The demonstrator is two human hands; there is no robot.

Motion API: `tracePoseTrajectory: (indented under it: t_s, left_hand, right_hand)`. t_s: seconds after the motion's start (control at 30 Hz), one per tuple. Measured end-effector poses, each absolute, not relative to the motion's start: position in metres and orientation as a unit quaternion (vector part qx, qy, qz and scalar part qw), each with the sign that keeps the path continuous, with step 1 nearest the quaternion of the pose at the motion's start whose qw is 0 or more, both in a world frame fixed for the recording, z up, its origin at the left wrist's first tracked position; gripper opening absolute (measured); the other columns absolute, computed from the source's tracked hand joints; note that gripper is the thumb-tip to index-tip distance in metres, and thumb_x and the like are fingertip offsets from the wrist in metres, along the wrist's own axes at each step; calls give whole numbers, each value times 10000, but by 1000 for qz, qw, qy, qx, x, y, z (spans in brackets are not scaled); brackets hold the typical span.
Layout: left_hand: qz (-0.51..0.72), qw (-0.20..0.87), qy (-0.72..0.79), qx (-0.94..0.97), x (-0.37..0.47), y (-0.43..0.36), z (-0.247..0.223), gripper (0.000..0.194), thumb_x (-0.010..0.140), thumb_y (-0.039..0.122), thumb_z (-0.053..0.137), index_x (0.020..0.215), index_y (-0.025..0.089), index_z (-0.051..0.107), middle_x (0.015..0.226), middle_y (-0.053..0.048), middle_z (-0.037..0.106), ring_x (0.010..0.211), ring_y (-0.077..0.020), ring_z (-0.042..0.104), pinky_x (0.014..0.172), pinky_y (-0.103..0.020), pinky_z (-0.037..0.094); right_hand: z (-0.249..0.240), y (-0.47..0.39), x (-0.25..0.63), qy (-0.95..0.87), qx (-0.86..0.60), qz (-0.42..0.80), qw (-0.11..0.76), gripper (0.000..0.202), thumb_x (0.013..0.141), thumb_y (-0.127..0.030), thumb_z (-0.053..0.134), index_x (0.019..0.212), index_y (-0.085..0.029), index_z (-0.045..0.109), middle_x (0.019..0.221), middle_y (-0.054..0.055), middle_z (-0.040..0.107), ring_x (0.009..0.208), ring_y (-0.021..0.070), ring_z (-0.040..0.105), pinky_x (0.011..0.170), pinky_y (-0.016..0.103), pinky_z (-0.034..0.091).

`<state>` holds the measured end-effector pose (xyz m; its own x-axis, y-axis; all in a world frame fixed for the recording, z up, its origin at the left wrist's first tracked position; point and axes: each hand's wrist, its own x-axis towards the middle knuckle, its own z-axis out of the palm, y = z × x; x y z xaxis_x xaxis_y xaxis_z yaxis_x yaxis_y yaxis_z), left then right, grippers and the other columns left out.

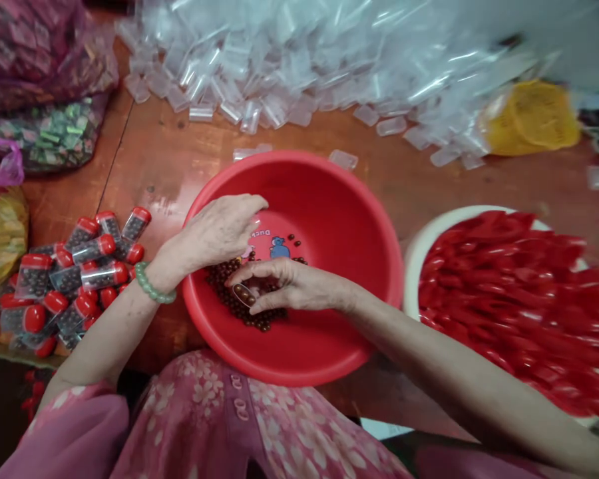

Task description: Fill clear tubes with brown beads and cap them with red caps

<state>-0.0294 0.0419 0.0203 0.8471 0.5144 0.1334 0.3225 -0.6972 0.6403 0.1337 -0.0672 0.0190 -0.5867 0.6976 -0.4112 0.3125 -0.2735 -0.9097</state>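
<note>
My right hand (pixel 294 285) is closed on a small clear plastic container (pixel 243 295), tilted, with a few brown beads in its mouth. It is low in a red basin (pixel 379 266), over a heap of small round brown beads (pixel 259 320). Across the basin's left rim reaches my left hand (pixel 224 227), a green bead bracelet on its wrist. Its fingers curl downward, and whatever they may hold is hidden. A cartoon print (pixel 279 247) shows on the basin's floor between the hands.
Filled containers with red caps (pixel 80 279) are piled at left. Many clear empty containers (pixel 259 86) lie along the back, beside a yellow basket (pixel 534 120). A white tub (pixel 413 286) of red plastic pieces (pixel 504 299) stands at right. Bags (pixel 44 126) sit at far left.
</note>
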Motion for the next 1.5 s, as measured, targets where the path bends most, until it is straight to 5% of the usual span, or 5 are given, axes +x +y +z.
tracePoseTrajectory:
  t_s: [0.3, 0.5, 0.97, 1.2, 1.5]
  left_hand:
    - [86, 643, 176, 741, -44, 17, 51, 550, 877, 388, 619, 1377, 202, 482, 1438, -132, 530, 1322, -260, 514, 1085, -396, 445]
    - [141, 663, 217, 702, -30, -10, 50, 471, 919, 342, 554, 1355, 166, 521, 1395, -134, 571, 1286, -246, 544, 1133, -425, 383]
    - [215, 569, 346, 714, -42, -24, 72, 239, 870, 381, 639, 1039, 220, 690, 1036, -44, 755, 961, -231, 700, 887, -365, 562]
    - [248, 557, 376, 698, -40, -26, 72, 236, 770, 434, 725, 974, 317, 704, 960, 51, 751, 945, -281, 696, 951, -528, 555]
    - [193, 557, 370, 718, -23, -32, 59, 380, 764, 432, 729, 1031, 165, 689, 959, -83, 759, 884, -230, 712, 816, -349, 579]
  right_hand:
    - [47, -67, 162, -620, -438, 569, 316, 397, 822, -303, 702, 1203, -205, 648, 1034, 24, 694, 940, 149, 638, 879, 312, 512]
    - [56, -80, 163, -635, -429, 505, 398, 299, 875, -240, 636, 1170, -207, 679, 1143, 58, 712, 1075, 176, 650, 982, 355, 489]
    - [68, -127, 181, -636, -569, 242, 461, 322, 874, -279, 650, 1176, -172, 621, 1052, 74, 701, 788, 123, 661, 758, 286, 551]
    - [63, -220, 280, -447, -822, 35, 350, 180, 875, -215, 541, 956, -185, 698, 969, 71, 738, 899, 209, 673, 873, 394, 523]
    - [51, -221, 290, -508, -855, 49, 92, 201, 921, -274, 535, 1000, -170, 688, 1029, 98, 707, 964, 217, 629, 884, 344, 480]
